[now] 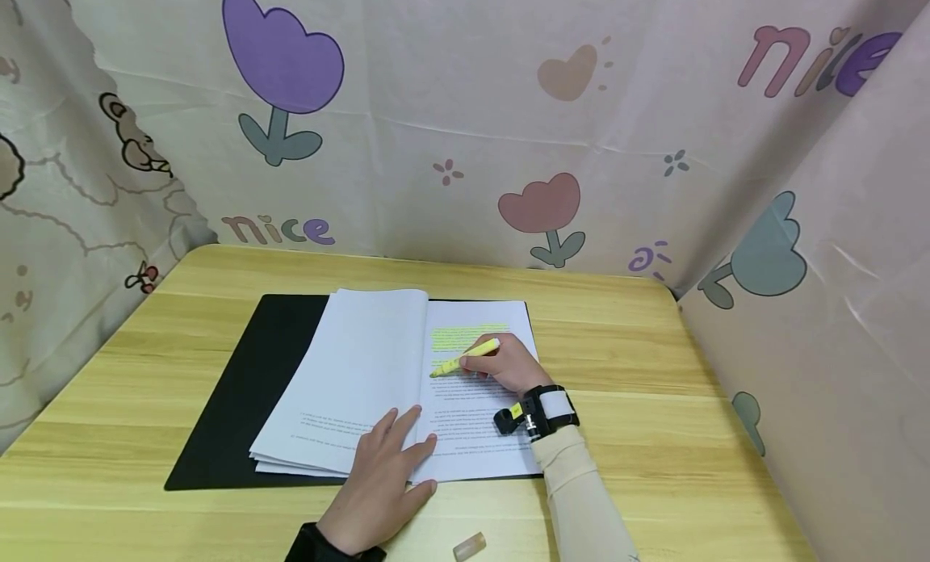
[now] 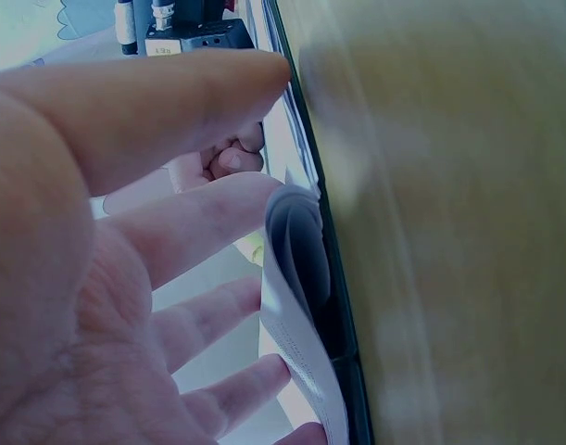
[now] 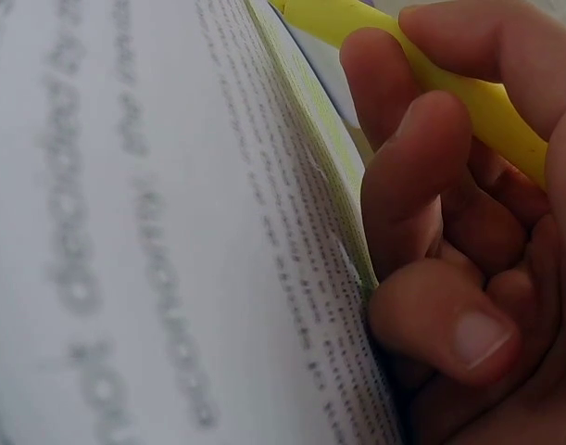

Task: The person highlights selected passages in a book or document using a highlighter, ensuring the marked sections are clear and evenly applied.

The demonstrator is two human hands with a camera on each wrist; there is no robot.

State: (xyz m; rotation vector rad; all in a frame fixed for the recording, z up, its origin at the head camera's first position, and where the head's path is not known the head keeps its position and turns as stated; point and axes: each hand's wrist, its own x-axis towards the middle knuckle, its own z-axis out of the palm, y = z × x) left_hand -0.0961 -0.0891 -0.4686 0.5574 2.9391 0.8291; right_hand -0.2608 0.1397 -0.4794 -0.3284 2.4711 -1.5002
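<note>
Printed sheets in a black folder (image 1: 240, 392) lie opened on the table, the left page (image 1: 363, 360) mostly blank and the right page (image 1: 479, 449) full of text. Yellow marks cover several lines near the top of the right page. My right hand (image 1: 508, 364) pinches a yellow highlighter (image 1: 465, 358), its tip at the left end of a text line; the right wrist view shows the highlighter (image 3: 491, 116) between the fingers. With spread fingers, my left hand (image 1: 388, 481) rests on the lower part of the pages by the fold. In the left wrist view the page edge (image 2: 301, 315) curls up beside its fingertips.
A small, pale cylindrical cap (image 1: 469, 547) lies on the wooden table (image 1: 617, 481) near the front edge, between the forearms. Printed cloth (image 1: 436, 77) hangs behind the table and along both sides. A wrist camera (image 1: 508, 419) sits low over the right page.
</note>
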